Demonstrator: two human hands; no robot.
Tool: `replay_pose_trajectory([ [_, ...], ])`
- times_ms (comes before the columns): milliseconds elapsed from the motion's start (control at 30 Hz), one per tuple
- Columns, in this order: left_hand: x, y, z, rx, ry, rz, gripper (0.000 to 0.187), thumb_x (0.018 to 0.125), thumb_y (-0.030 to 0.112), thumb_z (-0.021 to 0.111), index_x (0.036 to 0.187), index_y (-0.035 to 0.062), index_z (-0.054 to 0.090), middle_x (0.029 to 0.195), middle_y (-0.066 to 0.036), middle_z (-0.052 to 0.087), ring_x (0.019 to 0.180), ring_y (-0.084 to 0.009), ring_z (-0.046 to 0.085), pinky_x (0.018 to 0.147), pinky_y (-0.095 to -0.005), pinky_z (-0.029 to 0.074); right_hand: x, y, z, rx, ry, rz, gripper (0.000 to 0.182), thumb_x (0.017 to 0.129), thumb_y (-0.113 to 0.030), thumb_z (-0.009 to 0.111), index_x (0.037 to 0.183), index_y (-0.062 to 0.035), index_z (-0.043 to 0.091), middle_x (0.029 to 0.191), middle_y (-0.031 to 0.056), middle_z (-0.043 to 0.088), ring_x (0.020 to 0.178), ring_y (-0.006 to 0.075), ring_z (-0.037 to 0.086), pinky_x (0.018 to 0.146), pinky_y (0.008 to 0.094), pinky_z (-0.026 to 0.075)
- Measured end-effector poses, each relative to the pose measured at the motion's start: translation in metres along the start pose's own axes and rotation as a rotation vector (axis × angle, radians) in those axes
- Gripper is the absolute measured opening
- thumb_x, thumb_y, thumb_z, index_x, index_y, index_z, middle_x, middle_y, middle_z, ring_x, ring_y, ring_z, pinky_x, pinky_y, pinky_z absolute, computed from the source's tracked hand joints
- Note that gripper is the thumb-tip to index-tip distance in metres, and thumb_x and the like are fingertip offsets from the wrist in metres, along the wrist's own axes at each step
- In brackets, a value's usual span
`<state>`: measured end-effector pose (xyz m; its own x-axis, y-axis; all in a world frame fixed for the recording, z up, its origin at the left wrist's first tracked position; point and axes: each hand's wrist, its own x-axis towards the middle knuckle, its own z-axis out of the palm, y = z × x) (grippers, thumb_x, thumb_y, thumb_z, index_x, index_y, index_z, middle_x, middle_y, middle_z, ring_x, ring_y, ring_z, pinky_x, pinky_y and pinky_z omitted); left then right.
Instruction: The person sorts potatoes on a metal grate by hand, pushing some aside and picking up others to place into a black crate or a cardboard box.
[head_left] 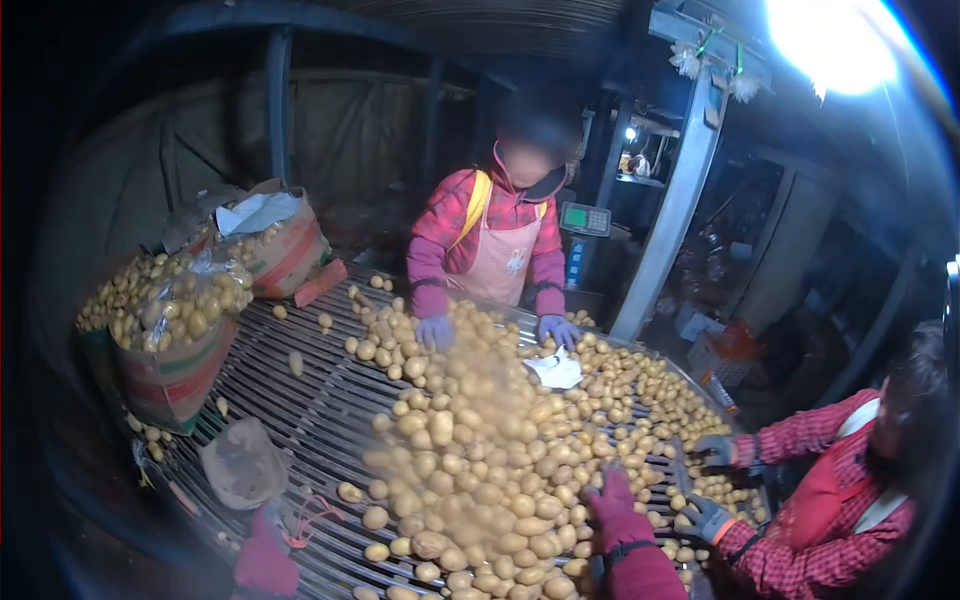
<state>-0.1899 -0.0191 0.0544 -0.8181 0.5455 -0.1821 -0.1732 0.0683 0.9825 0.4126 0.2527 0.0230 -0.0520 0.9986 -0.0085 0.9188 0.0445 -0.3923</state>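
Observation:
Many potatoes (500, 450) lie heaped on a slatted metal table (320, 400); those in the middle look blurred. My right hand (612, 492), in a dark pink glove, rests at the right side of the heap with its fingers apart, touching potatoes. A dark band circles that wrist. At the lower left, my left hand (266, 530) is beside a grey, flat, worn object (243, 462) and a loop of pink string (312, 520). The fingers of my left hand cannot be made out.
A person (500, 235) across the table has both gloved hands on the potatoes, near a white paper (556, 370). Another person (830, 490) at the right reaches in with grey gloves. Full potato sacks (175, 380) stand at the left. A metal post (672, 200) rises behind.

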Motion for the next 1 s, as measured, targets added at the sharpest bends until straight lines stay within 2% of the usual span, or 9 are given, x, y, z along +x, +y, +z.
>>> replay_pose_trajectory([
  [67,-0.004,-0.006,-0.016,-0.005,0.066,-0.005,0.031,0.094,0.020,0.063,0.118,0.0005,0.059,0.107,-0.010,0.061,0.082,-0.0162,0.055,0.064,-0.0296,0.040,-0.028,-0.089,-0.079,0.010,-0.297,0.320,0.095,0.080,-0.054,0.066,0.156,-0.0196,0.022,0.153,0.0229,0.036,0.144,0.0373,0.032,0.117,0.0451,0.027],
  [167,-0.008,-0.010,-0.028,-0.007,0.127,-0.010,0.034,0.094,0.020,0.063,0.121,0.0005,0.057,0.112,-0.011,0.059,0.088,-0.0173,0.053,0.070,-0.0306,0.040,0.057,-0.107,-0.145,-0.258,0.336,-0.075,0.091,0.086,-0.052,0.063,0.157,-0.0178,0.016,0.094,0.0223,0.069,0.076,0.0398,0.068,0.070,0.0505,0.053],
  [200,-0.008,-0.010,-0.029,-0.002,0.134,-0.013,0.035,0.094,0.020,0.063,0.122,0.0006,0.056,0.113,-0.011,0.058,0.090,-0.0177,0.053,0.072,-0.0309,0.040,0.071,-0.146,-0.198,-0.093,0.722,-0.418,0.088,0.085,-0.045,0.066,0.156,-0.0193,0.020,0.088,0.0217,0.067,0.072,0.0390,0.066,0.068,0.0500,0.052],
  [333,-0.008,-0.005,-0.033,-0.006,0.155,-0.014,0.039,0.094,0.021,0.062,0.127,0.0007,0.053,0.119,-0.012,0.056,0.099,-0.0191,0.051,0.079,-0.0322,0.039,0.065,-0.252,-0.342,0.149,0.521,-0.256,0.077,0.081,-0.026,0.062,0.151,-0.0171,0.031,0.101,0.0234,0.069,0.092,0.0362,0.069,0.085,0.0444,0.053],
  [500,-0.013,-0.003,-0.041,-0.003,0.166,-0.001,0.045,0.095,0.021,0.062,0.132,0.0008,0.049,0.127,-0.013,0.053,0.109,-0.0209,0.049,0.089,-0.0339,0.038,0.054,-0.220,-0.311,0.522,0.471,-0.192,0.074,0.084,-0.007,0.063,0.152,-0.0220,0.036,0.070,0.0027,0.058,0.055,0.0105,0.054,0.046,0.0278,0.044],
  [600,-0.018,-0.008,-0.044,-0.011,0.175,-0.003,0.048,0.095,0.022,0.061,0.136,0.0009,0.046,0.132,-0.014,0.051,0.116,-0.0220,0.048,0.095,-0.0349,0.037,0.013,-0.164,-0.224,0.231,0.618,-0.395,0.077,0.083,-0.016,0.065,0.153,-0.0176,0.034,0.084,0.0109,0.068,0.070,0.0197,0.066,0.067,0.0360,0.053],
  [633,-0.019,-0.009,-0.045,-0.011,0.178,-0.006,0.050,0.095,0.022,0.061,0.137,0.0009,0.046,0.133,-0.014,0.050,0.118,-0.0224,0.048,0.097,-0.0352,0.037,-0.051,-0.198,-0.226,0.318,0.214,0.047,0.080,0.082,-0.023,0.068,0.154,-0.0163,0.031,0.101,0.0191,0.071,0.091,0.0277,0.070,0.082,0.0400,0.053],
  [900,-0.046,-0.003,-0.046,0.116,0.228,0.044,0.058,0.096,0.023,0.061,0.145,0.0011,0.040,0.144,-0.016,0.046,0.133,-0.0249,0.045,0.110,-0.0375,0.035,-0.247,-0.040,-0.014,0.084,0.285,-0.135,0.068,0.082,-0.028,0.070,0.141,-0.0015,0.045,0.132,0.0218,0.055,0.119,0.0403,0.055,0.100,0.0491,0.043],
  [1000,-0.065,0.000,0.007,0.184,-0.090,0.273,0.069,0.093,0.015,0.064,0.150,0.0013,0.028,0.151,-0.018,0.037,0.140,-0.0287,0.036,0.115,-0.0389,0.028,-0.296,-0.033,-0.003,-0.054,0.227,0.045,0.073,0.079,-0.027,0.074,0.140,-0.0011,0.045,0.140,0.0248,0.047,0.132,0.0453,0.040,0.112,0.0535,0.030],
])
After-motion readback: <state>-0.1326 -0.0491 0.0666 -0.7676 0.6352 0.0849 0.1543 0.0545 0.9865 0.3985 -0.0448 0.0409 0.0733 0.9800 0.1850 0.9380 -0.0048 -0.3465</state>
